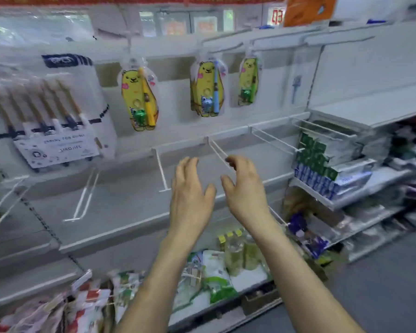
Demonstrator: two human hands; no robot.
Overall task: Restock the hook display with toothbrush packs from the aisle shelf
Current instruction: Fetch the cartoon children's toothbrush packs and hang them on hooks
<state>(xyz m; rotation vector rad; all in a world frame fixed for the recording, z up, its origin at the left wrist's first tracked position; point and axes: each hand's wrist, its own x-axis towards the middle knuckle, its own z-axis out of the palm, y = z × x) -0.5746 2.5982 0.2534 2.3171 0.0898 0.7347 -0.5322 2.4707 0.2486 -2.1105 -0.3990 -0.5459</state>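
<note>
Three yellow bear toothbrush packs hang on upper hooks of the white display: one at the left [139, 97], one in the middle [207, 88], one at the right [248, 81]. A large multi-brush pack [51, 111] hangs at the far left. Below them several bare white wire hooks [162, 170] stick out. My left hand [190, 195] and my right hand [244, 186] are raised side by side in front of the bare hooks, fingers apart, holding nothing. The right fingertips are close to one hook [220, 151].
Green and blue boxes [322, 164] sit on a shelf at the right. Bottles [238, 251] and bagged goods [211, 277] fill the low shelf under my arms. Red and white packets [82, 306] lie at the bottom left. Grey aisle floor [382, 284] lies at the lower right.
</note>
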